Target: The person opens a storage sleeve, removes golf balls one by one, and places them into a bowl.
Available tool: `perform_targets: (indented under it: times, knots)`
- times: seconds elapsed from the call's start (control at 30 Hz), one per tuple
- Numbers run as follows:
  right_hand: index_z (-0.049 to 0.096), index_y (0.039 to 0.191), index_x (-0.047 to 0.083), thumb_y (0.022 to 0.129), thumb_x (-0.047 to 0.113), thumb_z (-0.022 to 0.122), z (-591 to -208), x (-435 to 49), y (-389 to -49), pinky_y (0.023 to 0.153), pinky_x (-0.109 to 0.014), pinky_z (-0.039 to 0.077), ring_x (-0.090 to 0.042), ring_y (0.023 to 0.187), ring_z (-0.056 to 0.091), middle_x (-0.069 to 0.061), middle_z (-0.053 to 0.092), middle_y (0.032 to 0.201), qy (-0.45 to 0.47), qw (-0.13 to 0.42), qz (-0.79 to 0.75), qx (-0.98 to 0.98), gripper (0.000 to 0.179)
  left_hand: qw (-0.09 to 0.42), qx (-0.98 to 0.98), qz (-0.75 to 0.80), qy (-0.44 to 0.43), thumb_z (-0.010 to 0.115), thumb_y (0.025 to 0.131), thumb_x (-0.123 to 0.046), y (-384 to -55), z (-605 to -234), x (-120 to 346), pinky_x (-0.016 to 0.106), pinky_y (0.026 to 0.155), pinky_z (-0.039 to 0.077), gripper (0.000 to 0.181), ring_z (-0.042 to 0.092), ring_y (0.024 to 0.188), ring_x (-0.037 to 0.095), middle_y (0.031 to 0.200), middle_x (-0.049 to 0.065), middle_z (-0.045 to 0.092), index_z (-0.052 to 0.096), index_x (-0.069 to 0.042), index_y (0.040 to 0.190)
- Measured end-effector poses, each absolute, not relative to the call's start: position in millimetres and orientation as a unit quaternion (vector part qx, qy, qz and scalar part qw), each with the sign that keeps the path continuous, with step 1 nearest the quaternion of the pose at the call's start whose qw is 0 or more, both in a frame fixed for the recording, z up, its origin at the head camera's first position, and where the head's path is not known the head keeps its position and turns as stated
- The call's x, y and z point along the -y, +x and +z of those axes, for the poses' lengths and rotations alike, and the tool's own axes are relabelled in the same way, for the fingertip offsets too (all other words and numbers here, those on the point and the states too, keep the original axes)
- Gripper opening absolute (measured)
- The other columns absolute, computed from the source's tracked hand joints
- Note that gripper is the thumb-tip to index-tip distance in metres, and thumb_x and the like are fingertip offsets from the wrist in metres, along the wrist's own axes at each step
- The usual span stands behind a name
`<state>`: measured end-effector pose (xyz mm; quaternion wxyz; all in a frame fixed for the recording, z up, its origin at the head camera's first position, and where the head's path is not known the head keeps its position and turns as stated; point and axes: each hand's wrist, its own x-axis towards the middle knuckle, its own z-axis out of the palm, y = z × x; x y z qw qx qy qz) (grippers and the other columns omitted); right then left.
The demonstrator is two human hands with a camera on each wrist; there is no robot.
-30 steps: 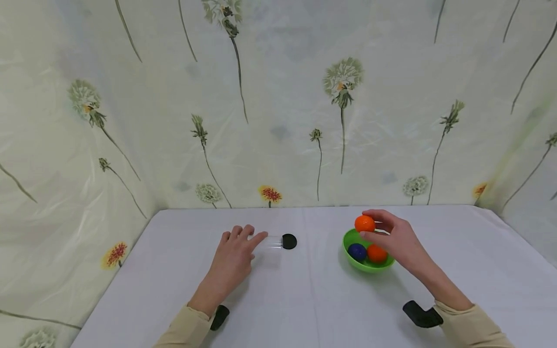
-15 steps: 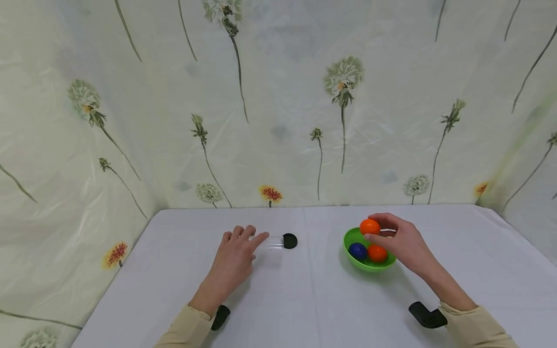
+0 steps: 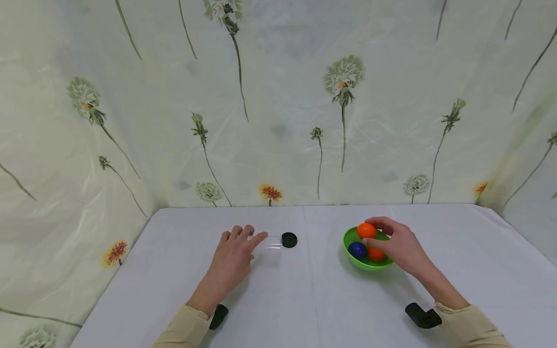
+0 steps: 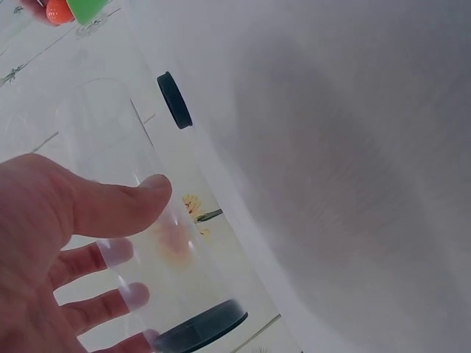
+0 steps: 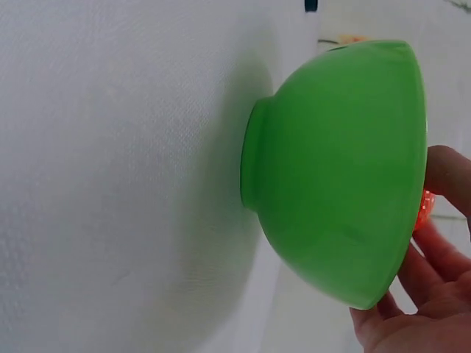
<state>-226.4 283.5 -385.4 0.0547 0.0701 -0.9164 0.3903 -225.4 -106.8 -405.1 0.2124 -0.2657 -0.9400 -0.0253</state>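
On the left, my left hand [image 3: 232,256] grips a clear cylinder [image 3: 271,242], thumb on one side and fingers on the other. The cylinder is held sideways; its black end [image 4: 202,327] shows in the left wrist view. Just past its right end is a separate round black lid [image 3: 289,240] on the table. At the right, my right hand [image 3: 402,244] pinches an orange ball [image 3: 366,230] at the back of a green bowl [image 3: 367,267]. A blue ball [image 3: 358,250] and a second orange ball [image 3: 376,254], partly behind my thumb, sit in the bowl.
A white cloth covers the table [image 3: 283,309]. Behind it hangs a pale curtain [image 3: 278,145] printed with dandelions. Black camera mounts [image 3: 423,315] stick out inward from both wrists.
My right hand has lowered the orange ball towards the bowl, after a small shift to the right and partly back. My left hand keeps its hold on the clear cylinder, almost still.
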Motion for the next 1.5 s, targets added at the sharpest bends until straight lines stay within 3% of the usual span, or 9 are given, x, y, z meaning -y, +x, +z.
perform_targets:
  times: [0.57,0.97,1.1,1.2,1.4,1.5]
  knots:
    - [0.057,0.132,0.004,0.089,0.017,0.073,-394.7,-286.5,-232.3,0.096,-0.061,0.040,-0.045,0.125,0.046,-0.022,0.057,0.131,0.082,0.054,0.403,0.910,0.047,0.214,0.939,-0.034,-0.266,0.082,0.078,-0.007,-225.5,-403.9,107.1,0.043,0.085,0.043,0.060,0.049,0.106,0.027,0.118,0.005,0.055,0.060,-0.025,0.132]
    - [0.058,0.132,0.005,0.092,0.022,0.071,-391.7,-288.5,-229.2,0.102,-0.064,0.032,-0.048,0.133,0.036,-0.020,0.055,0.135,0.097,0.056,0.437,0.893,0.045,0.218,0.938,-0.032,-0.269,0.081,0.079,-0.007,-225.5,-402.9,107.2,0.043,0.086,0.042,0.060,0.048,0.107,0.027,0.118,0.006,0.055,0.059,-0.024,0.132]
    - [0.057,0.132,0.007,0.092,0.024,0.071,-392.5,-288.4,-229.2,0.104,-0.061,0.032,-0.044,0.133,0.040,-0.018,0.056,0.134,0.109,0.057,0.452,0.883,0.045,0.220,0.936,-0.031,-0.272,0.081,0.078,-0.006,-225.9,-402.8,107.5,0.043,0.085,0.042,0.060,0.048,0.106,0.027,0.118,0.006,0.055,0.059,-0.023,0.132]
    - [0.057,0.133,0.009,0.093,0.026,0.070,-393.3,-287.5,-228.6,0.104,-0.057,0.035,-0.039,0.131,0.045,-0.016,0.057,0.134,0.116,0.056,0.454,0.882,0.045,0.224,0.935,-0.032,-0.273,0.081,0.078,-0.005,-225.7,-402.4,107.9,0.043,0.084,0.042,0.060,0.049,0.106,0.027,0.118,0.006,0.055,0.060,-0.023,0.132]
    - [0.057,0.133,0.009,0.094,0.024,0.069,-392.7,-281.0,-225.6,0.094,-0.020,0.044,-0.034,0.126,0.052,-0.011,0.059,0.132,0.128,0.073,0.467,0.872,0.043,0.226,0.934,-0.033,-0.274,0.082,0.077,-0.005,-224.8,-400.9,108.3,0.043,0.084,0.043,0.061,0.049,0.105,0.027,0.116,0.004,0.055,0.060,-0.023,0.131]
    - [0.058,0.132,0.008,0.094,0.023,0.069,-390.2,-275.2,-224.0,0.090,-0.012,0.042,-0.033,0.125,0.052,-0.010,0.060,0.130,0.142,0.084,0.485,0.859,0.042,0.226,0.935,-0.038,-0.272,0.082,0.077,-0.005,-225.0,-399.8,108.4,0.044,0.084,0.043,0.061,0.049,0.105,0.027,0.116,0.003,0.055,0.059,-0.023,0.131]
